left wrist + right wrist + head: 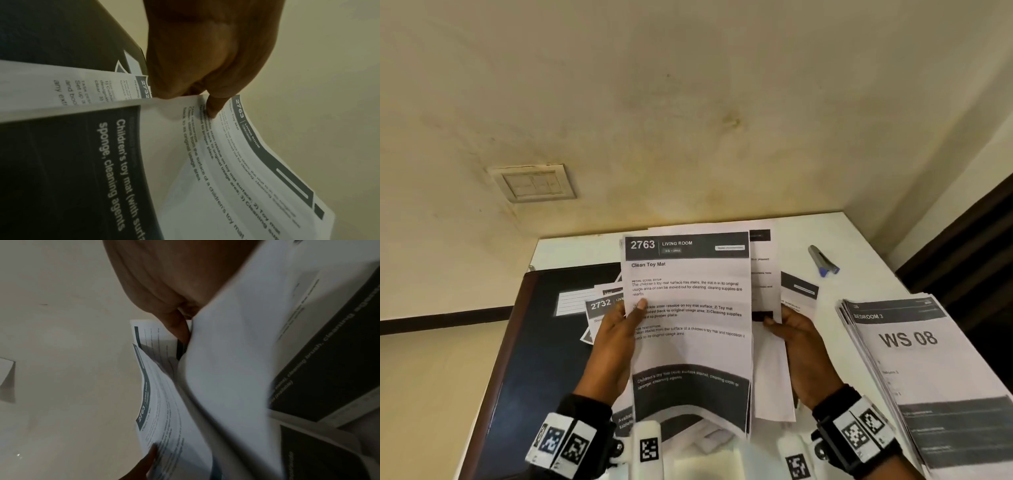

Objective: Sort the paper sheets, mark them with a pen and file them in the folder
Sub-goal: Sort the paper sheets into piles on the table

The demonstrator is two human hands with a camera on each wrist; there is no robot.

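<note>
I hold a printed sheet headed "2763 Living Room, Clean Toy Mat" (690, 329) upright above the table. My left hand (619, 329) pinches its left edge, thumb on the print; the left wrist view shows the same sheet (236, 162) under the thumb. My right hand (801, 342) pinches a bundle of sheets (768, 298) just behind it, seen as a white bundle (226, 353) in the right wrist view. A dark folder (541, 342) lies closed on the left with a sheet marked "2732" (602, 308) on it. A pen (823, 260) lies at the back right.
A stack of sheets topped "Bedroom 3, WS 08" (928, 370) lies on the right of the white table (866, 240). More sheets lie flat beneath my hands. A beige wall with a switch plate (534, 183) stands behind; a dark door is at the far right.
</note>
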